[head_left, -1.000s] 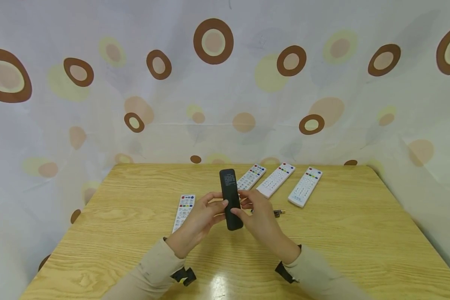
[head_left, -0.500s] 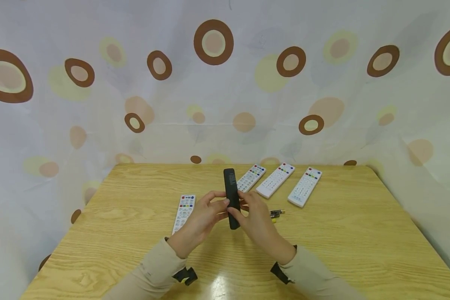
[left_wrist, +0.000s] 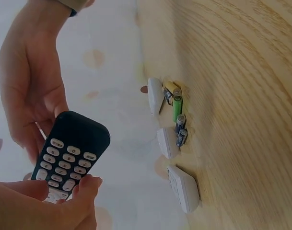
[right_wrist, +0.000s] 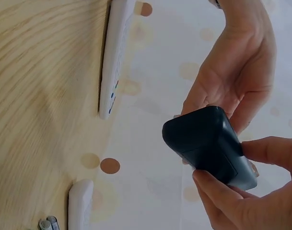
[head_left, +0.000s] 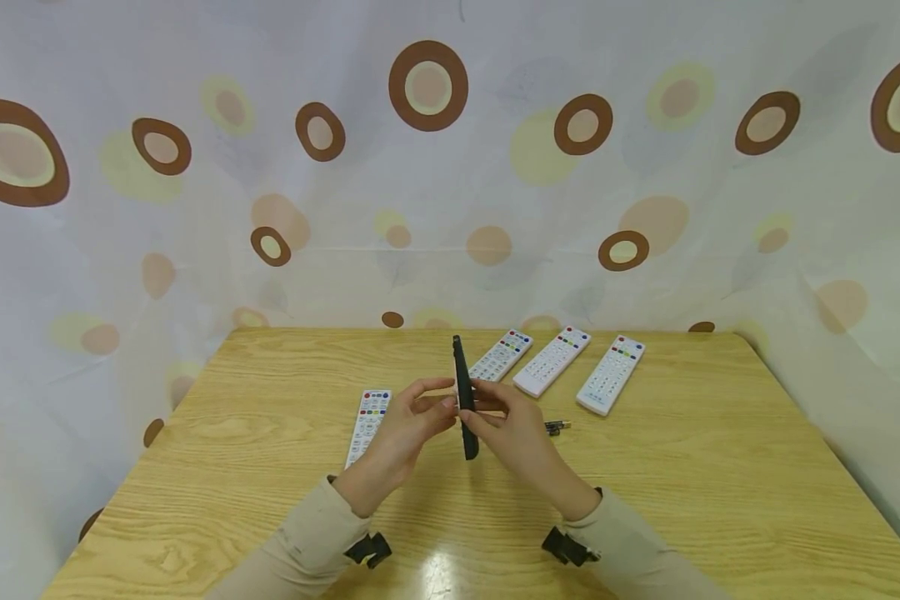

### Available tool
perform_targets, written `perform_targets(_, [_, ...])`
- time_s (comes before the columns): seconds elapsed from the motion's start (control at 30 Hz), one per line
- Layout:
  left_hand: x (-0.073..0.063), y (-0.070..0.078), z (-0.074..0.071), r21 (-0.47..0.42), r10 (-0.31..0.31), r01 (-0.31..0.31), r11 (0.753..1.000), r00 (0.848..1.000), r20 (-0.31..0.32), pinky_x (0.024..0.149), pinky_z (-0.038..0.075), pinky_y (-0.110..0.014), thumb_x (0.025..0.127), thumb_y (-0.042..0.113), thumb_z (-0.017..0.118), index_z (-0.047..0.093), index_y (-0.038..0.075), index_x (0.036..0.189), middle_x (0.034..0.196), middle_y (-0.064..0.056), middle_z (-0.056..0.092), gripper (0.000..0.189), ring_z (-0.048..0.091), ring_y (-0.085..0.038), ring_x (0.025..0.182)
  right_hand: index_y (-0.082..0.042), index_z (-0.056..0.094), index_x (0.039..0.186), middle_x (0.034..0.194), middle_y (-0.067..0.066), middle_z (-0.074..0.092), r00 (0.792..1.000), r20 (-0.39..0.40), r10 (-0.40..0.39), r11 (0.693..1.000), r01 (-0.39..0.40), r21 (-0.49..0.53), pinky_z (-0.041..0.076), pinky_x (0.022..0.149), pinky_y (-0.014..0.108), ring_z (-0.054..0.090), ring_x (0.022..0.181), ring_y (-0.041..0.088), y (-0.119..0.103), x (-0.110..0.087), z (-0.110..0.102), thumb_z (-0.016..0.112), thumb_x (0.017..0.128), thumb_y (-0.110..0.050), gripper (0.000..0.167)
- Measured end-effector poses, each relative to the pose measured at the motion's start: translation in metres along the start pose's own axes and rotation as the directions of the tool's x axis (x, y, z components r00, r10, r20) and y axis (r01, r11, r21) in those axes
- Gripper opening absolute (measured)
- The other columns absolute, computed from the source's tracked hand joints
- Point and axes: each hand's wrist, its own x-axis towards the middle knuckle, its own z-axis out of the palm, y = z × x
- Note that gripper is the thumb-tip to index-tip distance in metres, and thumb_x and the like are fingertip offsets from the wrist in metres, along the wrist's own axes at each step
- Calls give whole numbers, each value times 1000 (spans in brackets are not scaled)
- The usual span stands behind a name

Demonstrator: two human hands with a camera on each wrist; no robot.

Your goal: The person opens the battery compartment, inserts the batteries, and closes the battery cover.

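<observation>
Black remote: (head_left: pixel 466 395) held up over the middle of the table (head_left: pixel 682 467), between both hands and well off every edge.
Turn: a second ago its printed back lay nearly full toward the head camera; half a second ago it had narrowed to a strip; now the remote stands edge-on there, keys (left_wrist: pixel 63 165) toward the left hand's side.
Left hand: (head_left: pixel 408 429) pinches the remote, thumb and fingers near its middle; the grip is narrow, no wider than the remote.
Right hand: (head_left: pixel 521 429) also pinches it, thumb and fingertips on the opposite side, just across from the left hand's.
Batteries: (head_left: pixel 557 427) a loose group on the table beyond the right hand, partly hidden by it in the head view; none is in a visible grip.
White remotes: three (head_left: pixel 551 362) lie near the far edge, right of centre; a fourth (head_left: pixel 366 427) lies beside the left hand, toward the left edge.
Meaning: the work seems to be at turning the remote over between the hands; whether it contains batteries cannot be told.
</observation>
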Motion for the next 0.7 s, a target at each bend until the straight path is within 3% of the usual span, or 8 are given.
perform_targets(0.33, [0,0,-6,76,21,-20,997,1000,-9,94,51,-41,97,7,58,50,1,136,110,-15,59,41,63,-16,92,7,58,124,123,21,60,999,29,27,998,-29,61,54,88,30,63,105,31,-4,1,-2,67,88,1,37])
perform_targets(0.7, [-1,1,-12,125,8,0,992,998,-63,92,52,-38,96,4,58,54,1,133,111,-16,59,38,63,-17,93,8,64,116,111,18,65,994,-44,95,995,-94,43,56,80,28,64,100,30,-4,4,1,66,90,-2,28])
